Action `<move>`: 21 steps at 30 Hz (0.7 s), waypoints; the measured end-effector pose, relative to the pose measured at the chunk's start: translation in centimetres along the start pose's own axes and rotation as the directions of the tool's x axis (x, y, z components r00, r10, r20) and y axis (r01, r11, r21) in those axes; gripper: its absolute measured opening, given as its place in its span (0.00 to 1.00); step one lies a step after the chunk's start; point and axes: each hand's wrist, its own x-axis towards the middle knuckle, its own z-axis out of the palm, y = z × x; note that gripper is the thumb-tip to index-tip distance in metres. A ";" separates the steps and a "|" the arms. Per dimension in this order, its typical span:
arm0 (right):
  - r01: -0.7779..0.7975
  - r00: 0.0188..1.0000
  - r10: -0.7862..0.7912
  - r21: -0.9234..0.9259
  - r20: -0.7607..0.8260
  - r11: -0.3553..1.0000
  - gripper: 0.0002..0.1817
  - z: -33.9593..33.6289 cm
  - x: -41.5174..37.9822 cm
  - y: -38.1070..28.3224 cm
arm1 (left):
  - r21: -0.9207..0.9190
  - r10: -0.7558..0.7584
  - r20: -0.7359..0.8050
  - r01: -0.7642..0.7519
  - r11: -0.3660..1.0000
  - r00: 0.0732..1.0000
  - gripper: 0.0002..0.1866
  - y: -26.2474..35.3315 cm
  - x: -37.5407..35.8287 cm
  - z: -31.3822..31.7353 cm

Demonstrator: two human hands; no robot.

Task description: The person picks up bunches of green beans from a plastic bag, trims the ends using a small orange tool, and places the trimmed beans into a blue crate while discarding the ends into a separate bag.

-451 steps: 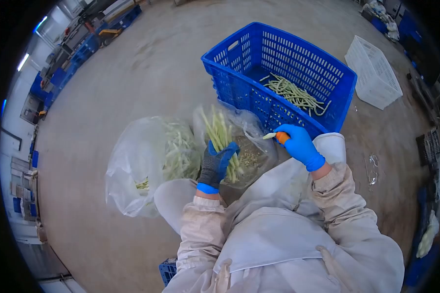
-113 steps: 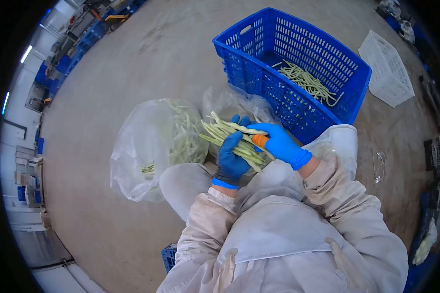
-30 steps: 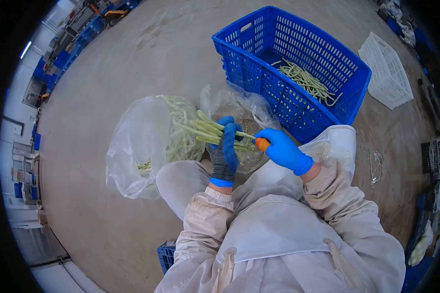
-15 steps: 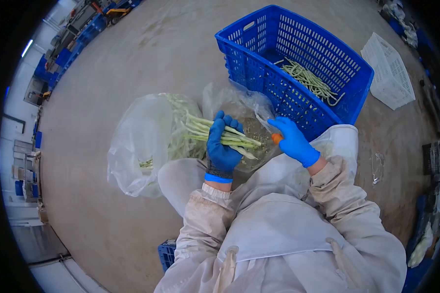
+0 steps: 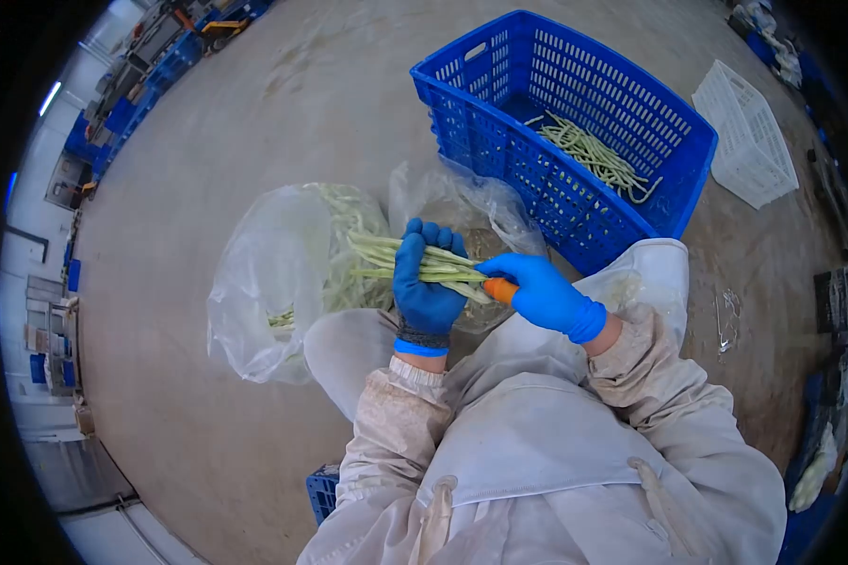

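Two gloved hands are meeting over one bundle of long green beans (image 5: 375,247), which is lying crosswise above the person's lap. The left hand (image 5: 428,299) is wrapping its fingers and thumb round the bundle's middle, pressing the beans together. The right hand (image 5: 548,298) is closing round an orange handle (image 5: 500,289), its fingertips are touching or nearly touching the right-hand bean ends, and whether they are pinching one I cannot tell. The handle's working end is hiding among hand and beans; if it is carrying a blade, a slip could be catching the left glove, the likely cause being how closely the hands are working. Beans could also be sliding out if the left hold is loosening, since their ends are sticking out unevenly on both sides. As for counts, two clear plastic bags are standing beyond the lap: one bean-filled bag (image 5: 266,282) on the left, and one open bag (image 5: 507,209) behind the hands, holding small scraps. Three crates are showing: one large blue crate (image 5: 511,160) at the far right with one bean pile (image 5: 589,153) inside, one white crate (image 5: 749,141) farther right, and one smaller blue crate (image 5: 321,493) peeking out at the near left. Single beans are overlapping too much for counting.
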 end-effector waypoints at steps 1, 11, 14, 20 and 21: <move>0.026 0.999 -0.028 -0.073 -0.033 0.997 0.11 0.2 0.0 -0.2 | -0.028 -0.003 -0.012 0.003 1.000 1.000 0.11 0.0 0.0 -0.1; -0.179 0.947 0.263 0.378 -0.186 0.908 0.10 1.2 0.8 0.6 | -0.057 -0.018 -0.104 0.012 0.998 0.994 0.09 0.0 0.1 -0.2; -0.162 0.874 0.366 0.518 -0.320 0.840 0.11 -1.3 1.2 1.4 | -0.097 0.031 -0.167 -0.048 0.994 0.986 0.09 0.3 0.3 -0.5; 0.137 0.965 -0.190 -0.270 -0.180 0.953 0.14 -1.0 0.3 0.4 | 0.028 0.118 -0.279 -0.115 0.993 0.953 0.09 0.7 0.6 -0.7; 0.136 0.979 -0.160 -0.179 -0.128 0.974 0.16 -0.5 0.4 0.1 | 0.074 0.136 -0.284 -0.120 0.990 0.949 0.09 0.4 0.5 -0.7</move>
